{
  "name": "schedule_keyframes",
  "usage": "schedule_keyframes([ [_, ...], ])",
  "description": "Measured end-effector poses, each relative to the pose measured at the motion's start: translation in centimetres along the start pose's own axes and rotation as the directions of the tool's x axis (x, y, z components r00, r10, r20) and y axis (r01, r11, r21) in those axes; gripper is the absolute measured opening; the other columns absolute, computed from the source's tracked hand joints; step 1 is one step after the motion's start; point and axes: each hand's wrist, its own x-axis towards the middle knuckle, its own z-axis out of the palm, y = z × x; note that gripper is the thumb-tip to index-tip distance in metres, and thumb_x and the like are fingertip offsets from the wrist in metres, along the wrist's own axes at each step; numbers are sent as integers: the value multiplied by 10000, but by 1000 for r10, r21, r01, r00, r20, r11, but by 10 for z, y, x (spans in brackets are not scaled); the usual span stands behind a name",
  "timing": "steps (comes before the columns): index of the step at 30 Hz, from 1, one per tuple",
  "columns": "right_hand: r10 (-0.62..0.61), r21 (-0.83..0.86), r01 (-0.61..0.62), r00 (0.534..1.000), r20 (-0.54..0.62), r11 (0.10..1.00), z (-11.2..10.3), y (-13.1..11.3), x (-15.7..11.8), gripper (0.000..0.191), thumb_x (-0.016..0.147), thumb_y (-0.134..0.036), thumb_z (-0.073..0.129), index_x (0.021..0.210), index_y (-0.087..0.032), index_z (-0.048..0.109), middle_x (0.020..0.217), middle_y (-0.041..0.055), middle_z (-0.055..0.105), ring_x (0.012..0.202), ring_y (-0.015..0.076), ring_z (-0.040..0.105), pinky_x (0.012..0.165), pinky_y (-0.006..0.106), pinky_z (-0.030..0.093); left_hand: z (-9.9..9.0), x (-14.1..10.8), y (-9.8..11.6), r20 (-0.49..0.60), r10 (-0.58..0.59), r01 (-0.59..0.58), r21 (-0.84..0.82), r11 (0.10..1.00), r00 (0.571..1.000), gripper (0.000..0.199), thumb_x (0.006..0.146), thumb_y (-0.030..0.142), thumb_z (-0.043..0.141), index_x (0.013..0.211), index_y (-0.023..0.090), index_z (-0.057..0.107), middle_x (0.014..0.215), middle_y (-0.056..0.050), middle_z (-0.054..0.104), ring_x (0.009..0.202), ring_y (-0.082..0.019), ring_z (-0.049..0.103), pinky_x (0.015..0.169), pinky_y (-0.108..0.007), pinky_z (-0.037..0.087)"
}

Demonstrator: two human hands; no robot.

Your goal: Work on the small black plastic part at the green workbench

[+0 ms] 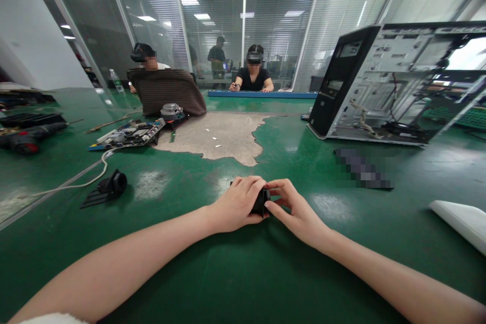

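Observation:
A small black part (260, 202) is between my two hands, low over the green tabletop (228, 273) at the middle of the view. My left hand (239, 204) is wrapped over its top and left side, and covers much of it. On the right, the fingertips and thumb of my right hand (292, 208) pinch its right end. A black fan-like piece with prongs (108, 187) lies on the table to the left.
An open computer case (383, 86) stands at the right, near a blurred dark object (362, 169) and a white object (463, 223). Far left are a circuit board (131, 134), a cable (100, 174) and a power tool (32, 136). Two people sit across the table.

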Motion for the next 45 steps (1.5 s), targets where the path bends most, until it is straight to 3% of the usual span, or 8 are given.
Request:
schedule_keyframes([
  [5,25,26,-28,996,83,999,-2,-1,-2,211,856,-205,458,1062,-224,416,980,47,527,849,152,587,718,332,564,-1,0,0,16,-3,2,8,1000,1000,576,738,309,600,1187,142,278,1174,-149,453,1085,-276,431,874,-414,368],
  [15,-174,-151,169,985,-20,974,-2,-2,-4,130,828,-195,500,952,-235,494,1071,76,492,1022,214,522,856,415,498,-2,0,0,8,-8,8,-11,1000,1000,589,725,297,612,1192,151,286,1172,-137,453,1084,-272,434,878,-414,369],
  [22,-143,-151,142,990,4,978,0,0,-4,327,826,-161,472,1134,-243,401,1087,70,480,1013,192,521,867,391,503,-3,0,1,16,-18,18,-9,1000,1000,599,717,290,629,1183,124,291,1174,-145,454,1079,-270,427,884,-402,365],
  [28,-204,-313,199,979,16,929,1,-4,-9,328,778,-94,469,1068,-234,408,1156,95,443,1079,220,490,902,424,459,-3,-1,1,9,-10,10,-18,1000,1000,610,710,275,623,1196,145,278,1179,-139,451,1089,-269,423,884,-414,363],
  [33,-45,-240,20,994,-96,971,1,7,-7,230,788,-70,374,960,-222,391,1064,74,504,986,193,544,853,398,468,-3,1,3,3,-97,97,-65,993,995,546,702,303,621,1146,158,338,1116,-115,485,1028,-267,467,850,-409,385],
  [38,153,-319,-157,987,-39,935,-11,8,-1,231,829,-301,453,1033,-193,448,1009,75,550,982,224,534,883,415,420,-3,1,-2,10,-306,303,-180,936,952,471,682,349,631,1065,176,418,986,-74,529,904,-245,505,791,-379,412],
  [42,168,-371,-129,983,76,920,-19,0,-2,472,707,-319,620,1122,-196,431,1101,85,515,1045,244,488,906,401,399,-2,0,-7,27,-446,438,-244,865,895,498,681,403,633,1085,192,430,980,-64,533,916,-249,495,786,-381,407],
  [45,151,-406,-101,984,91,908,-22,0,-2,383,719,-245,599,1077,-204,469,1051,75,535,1010,237,496,886,397,403,0,2,-7,23,-456,446,-258,857,890,628,643,479,657,1147,210,395,1021,-63,525,936,-257,495,790,-387,405],
])
